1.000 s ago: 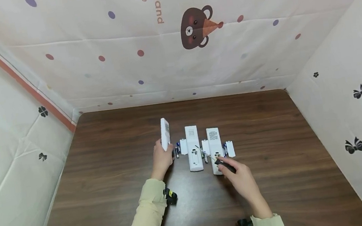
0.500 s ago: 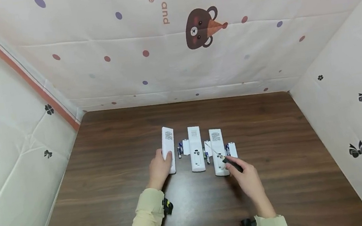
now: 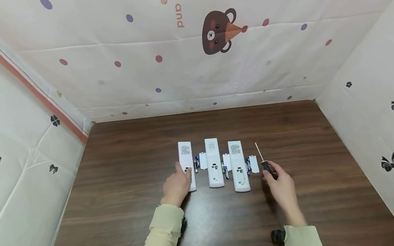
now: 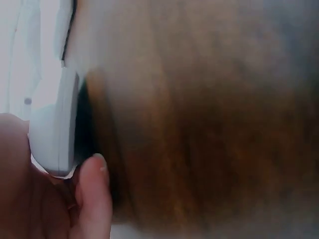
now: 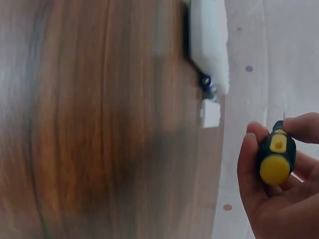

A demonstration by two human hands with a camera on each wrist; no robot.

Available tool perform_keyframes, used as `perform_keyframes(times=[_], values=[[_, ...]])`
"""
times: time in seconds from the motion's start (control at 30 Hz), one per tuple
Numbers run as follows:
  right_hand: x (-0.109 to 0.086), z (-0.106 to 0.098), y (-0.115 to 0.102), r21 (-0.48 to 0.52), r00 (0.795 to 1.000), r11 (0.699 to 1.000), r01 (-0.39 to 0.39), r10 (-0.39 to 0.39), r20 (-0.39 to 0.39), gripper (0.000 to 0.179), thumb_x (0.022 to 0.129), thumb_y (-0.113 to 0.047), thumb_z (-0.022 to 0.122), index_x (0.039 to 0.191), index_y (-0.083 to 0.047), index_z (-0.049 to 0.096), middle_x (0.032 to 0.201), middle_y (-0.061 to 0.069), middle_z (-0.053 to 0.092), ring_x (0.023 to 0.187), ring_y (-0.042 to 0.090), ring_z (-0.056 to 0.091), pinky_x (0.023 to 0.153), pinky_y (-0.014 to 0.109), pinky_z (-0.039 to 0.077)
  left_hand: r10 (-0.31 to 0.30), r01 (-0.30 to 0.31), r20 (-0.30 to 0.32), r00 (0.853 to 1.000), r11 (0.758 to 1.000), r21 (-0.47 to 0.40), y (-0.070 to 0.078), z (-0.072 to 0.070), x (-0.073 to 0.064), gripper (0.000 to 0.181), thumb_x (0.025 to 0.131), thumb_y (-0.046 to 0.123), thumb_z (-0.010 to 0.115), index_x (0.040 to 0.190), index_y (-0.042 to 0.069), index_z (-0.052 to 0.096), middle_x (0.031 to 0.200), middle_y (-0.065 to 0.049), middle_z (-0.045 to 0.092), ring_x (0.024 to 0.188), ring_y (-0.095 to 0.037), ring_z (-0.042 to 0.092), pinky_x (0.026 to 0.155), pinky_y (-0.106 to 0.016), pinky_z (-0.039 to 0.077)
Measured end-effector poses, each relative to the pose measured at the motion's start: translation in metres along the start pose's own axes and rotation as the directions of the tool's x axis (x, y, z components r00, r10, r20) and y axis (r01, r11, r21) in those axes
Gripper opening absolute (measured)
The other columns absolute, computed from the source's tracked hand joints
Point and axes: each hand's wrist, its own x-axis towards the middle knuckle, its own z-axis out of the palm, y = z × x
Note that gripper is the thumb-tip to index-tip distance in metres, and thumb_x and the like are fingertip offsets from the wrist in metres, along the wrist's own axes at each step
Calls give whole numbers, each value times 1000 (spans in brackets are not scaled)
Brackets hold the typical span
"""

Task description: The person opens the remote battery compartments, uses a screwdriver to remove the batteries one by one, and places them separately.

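Three white remote controls lie back side up in a row, battery compartments exposed. Over the lower part of the left remote control (image 3: 185, 151) rests my left hand (image 3: 175, 187), index finger and thumb extended. In the left wrist view the thumb (image 4: 94, 184) is beside the end of a white remote control (image 4: 55, 124). My right hand (image 3: 282, 186) holds a screwdriver (image 3: 268, 168), right of the row, with its thin shaft pointing away. Its black and yellow handle (image 5: 275, 154) sits between thumb and fingers in the right wrist view.
The middle remote control (image 3: 212, 150) and right remote control (image 3: 237, 157) have batteries (image 3: 224, 169) and white battery covers (image 3: 253, 164) alongside. Another cover (image 3: 203, 161) lies right of the left remote. Printed cloth walls (image 3: 120, 83) border the brown wooden table (image 3: 126, 157).
The left remote control was tilted in my left hand and now lies flat on the table. My right hand has carried the screwdriver rightward from over the right remote control, its shaft now pointing away.
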Motion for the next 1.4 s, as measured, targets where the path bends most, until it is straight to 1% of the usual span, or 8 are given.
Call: perform_keyframes(times=[0.23, 0.47, 0.6, 0.77, 0.9, 1.17, 1.27, 1.4], values=[[17, 1, 10, -140, 999, 990, 34, -32, 16, 44, 89, -24, 53, 130, -10, 44, 107, 13, 57, 86, 26, 58, 69, 40, 45, 14, -14, -16, 1000, 999, 45, 4, 5, -1, 69, 92, 54, 25, 142, 7, 19, 87, -14, 64, 66, -31, 59, 52, -44, 44], [38, 8, 14, -272, 995, 959, 85, -65, 80, 42, 88, -22, 53, 126, -6, 47, 115, 20, 55, 102, 37, 52, 80, 51, 40, 6, -6, -10, 1000, 1000, 17, 1, 4, 0, 66, 93, 51, 27, 142, 7, 19, 100, -15, 62, 74, -32, 59, 57, -45, 46], [48, 7, 16, -300, 995, 952, 70, -44, 92, 38, 89, -24, 52, 121, -3, 50, 109, 21, 57, 92, 35, 55, 74, 48, 42, 20, -21, -21, 1000, 1000, -22, 1, 4, 0, 64, 93, 49, 27, 142, 8, 20, 104, -16, 61, 80, -35, 59, 61, -48, 46], [54, 2, 20, -270, 989, 963, 14, 26, 144, 42, 90, -28, 50, 122, -1, 44, 105, 20, 56, 80, 30, 55, 66, 41, 43, 29, -30, -5, 1000, 997, -77, 5, 7, 1, 65, 93, 50, 27, 142, 8, 19, 111, -16, 58, 87, -35, 58, 68, -48, 46], [54, 2, 21, -242, 978, 970, -31, 79, 192, 44, 91, -27, 48, 122, 2, 36, 110, 24, 49, 82, 30, 54, 67, 40, 45, 28, -26, 12, 1000, 992, -121, 7, 7, -1, 67, 92, 51, 28, 142, 8, 18, 119, -16, 55, 95, -35, 56, 75, -48, 44], [59, 13, 24, -281, 991, 960, -8, 44, 123, 38, 89, -20, 51, 115, 6, 41, 111, 28, 38, 101, 41, 38, 83, 51, 36, 26, -24, 18, 999, 991, -133, 8, 5, 1, 71, 91, 55, 28, 143, 8, 17, 122, -17, 52, 97, -38, 55, 77, -49, 43], [60, 14, 24, -236, 988, 972, -20, 55, 143, 40, 89, -20, 52, 117, 4, 40, 113, 27, 36, 102, 40, 36, 81, 50, 37, 16, -13, 25, 1000, 991, -131, 6, 4, 0, 72, 90, 55, 29, 143, 6, 16, 124, -18, 51, 98, -39, 54, 78, -50, 43], [59, 12, 27, -135, 974, 991, -9, 40, 224, 43, 90, -19, 51, 123, 5, 37, 108, 23, 37, 96, 35, 39, 69, 43, 44, -8, 12, 34, 999, 992, -122, 1, 6, -2, 73, 90, 56, 29, 143, 6, 16, 124, -18, 51, 99, -38, 54, 78, -50, 43]])
